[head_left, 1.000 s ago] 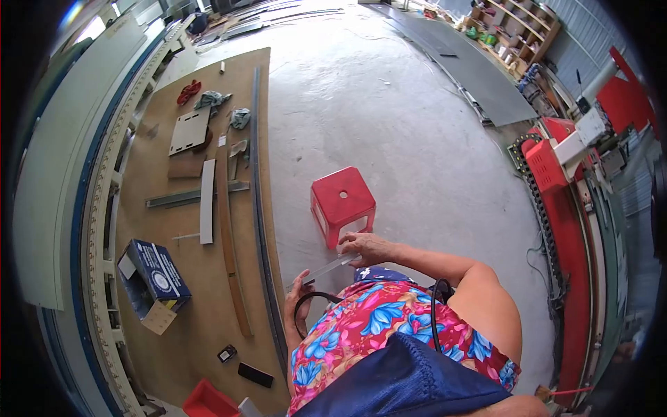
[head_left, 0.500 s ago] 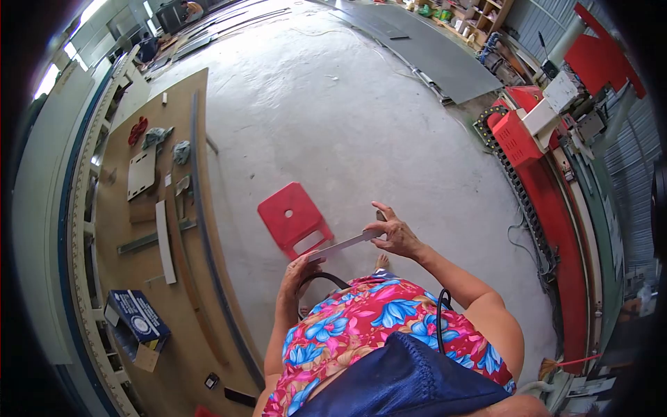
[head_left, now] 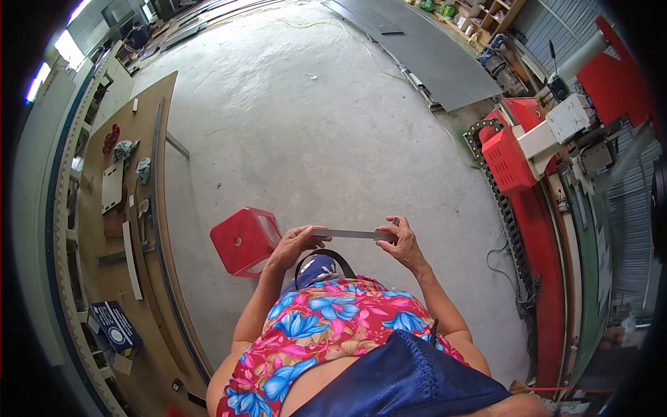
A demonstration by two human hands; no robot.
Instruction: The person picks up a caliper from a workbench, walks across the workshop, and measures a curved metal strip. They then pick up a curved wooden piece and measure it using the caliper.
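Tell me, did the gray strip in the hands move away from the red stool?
Yes. The gray strip now lies level between the left hand and right hand, to the right of the red stool; earlier it was tilted just below it.

Grey concrete floor (head_left: 299, 118) carries a red stool (head_left: 243, 240) and dark sheets (head_left: 424, 52). The brown counter (head_left: 149, 208) at left holds rags (head_left: 126, 149), a white plate (head_left: 112, 186), strips (head_left: 132, 260) and a blue box (head_left: 113, 330).

From my feed, the ends of the metal strip (head_left: 353, 234) vanish under the fingers of my left hand (head_left: 295, 243) and right hand (head_left: 399, 240), the black loop (head_left: 326, 255) drops behind my flowered shirt (head_left: 333, 326), and the workbench (head_left: 111, 264) clutter is too small to identify.
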